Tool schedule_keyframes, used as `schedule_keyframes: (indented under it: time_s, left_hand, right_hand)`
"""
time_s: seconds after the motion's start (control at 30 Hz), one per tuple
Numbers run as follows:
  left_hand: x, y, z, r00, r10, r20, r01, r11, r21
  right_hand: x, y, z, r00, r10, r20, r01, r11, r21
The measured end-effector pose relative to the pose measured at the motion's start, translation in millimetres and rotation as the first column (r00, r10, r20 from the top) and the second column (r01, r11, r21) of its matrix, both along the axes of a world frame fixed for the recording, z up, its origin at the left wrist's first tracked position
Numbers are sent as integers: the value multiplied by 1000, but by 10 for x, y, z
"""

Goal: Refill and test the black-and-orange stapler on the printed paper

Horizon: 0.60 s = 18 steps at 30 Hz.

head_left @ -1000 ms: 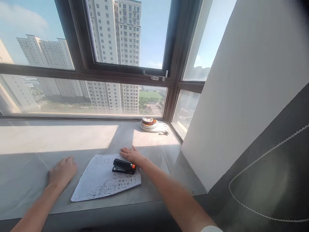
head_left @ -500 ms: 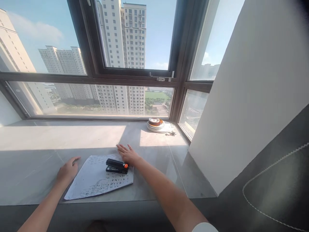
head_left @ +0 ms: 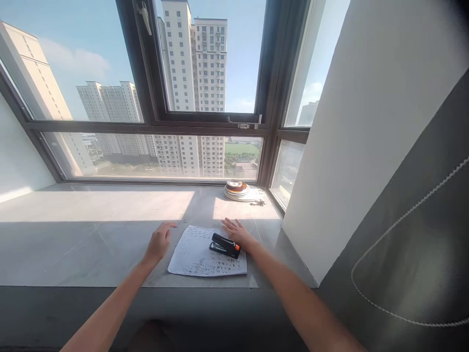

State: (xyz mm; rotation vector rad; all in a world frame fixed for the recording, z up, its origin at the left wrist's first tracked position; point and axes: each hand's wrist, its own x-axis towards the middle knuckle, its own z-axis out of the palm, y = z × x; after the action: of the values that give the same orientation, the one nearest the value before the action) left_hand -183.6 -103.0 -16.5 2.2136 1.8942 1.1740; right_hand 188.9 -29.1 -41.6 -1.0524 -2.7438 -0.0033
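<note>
A sheaf of white paper (head_left: 186, 259) covered in handwriting lies on the grey stone sill. On its right half rests a black stapler (head_left: 223, 246) with an orange part at one end. My right hand (head_left: 236, 234) is laid flat, fingers spread, over the paper's upper right edge, just behind the stapler. To the left of the paper, apart from it, is my left hand (head_left: 160, 241). Its fingers stretch rightward and hold nothing that I can see. A tiny metallic piece, perhaps a staple (head_left: 185, 221), lies beyond those fingertips.
A stack of plates (head_left: 237, 191) stands by the window at the back, with a small chain (head_left: 258, 202) beside it. The window frame (head_left: 176, 129) bounds the sill behind, and a white wall (head_left: 330, 146) rises at the right. A beaded cord (head_left: 381, 259) hangs there.
The paper and the stapler on it have shifted right along the sill together with my right hand. My left hand has also moved right and farther back. The camera view has turned slightly.
</note>
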Motion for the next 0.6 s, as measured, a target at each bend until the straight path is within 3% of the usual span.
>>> schedule_keyframes:
  time_s: [0.1, 0.2, 0.27, 0.33, 0.43, 0.5, 0.6]
  left_hand:
    - [811, 48, -72, 974, -216, -67, 206, 970, -132]
    - [1234, 52, -298, 956, -225, -187, 163, 940, -299]
    - [1312, 48, -445, 958, -188, -218, 114, 943, -313]
    - [1319, 50, -528, 964, -160, -213, 87, 945, -314]
    - [1345, 55, -531, 976, -113, -187, 47, 945, -323]
    - [1393, 47, -497, 981, -87, -173, 27, 947, -321]
    - [1465, 23, -469, 983, -72, -170, 15, 948, -317]
  right_hand:
    - [48, -51, 37, 997, -7, -77, 8, 1000, 19]
    - [136, -170, 42, 920, -180, -347, 190, 982, -3]
    - [239, -288, 31, 813, -273, -515, 246, 962, -120]
    - [346, -432, 27, 769, -273, -578, 167, 959, -231]
    - [439, -660, 55, 831, -219, -512, 91, 960, -263]
    - [444, -789, 92, 866, -239, -438, 145, 961, -236]
    - [425, -895, 122, 855, -308, -418, 220, 944, -247]
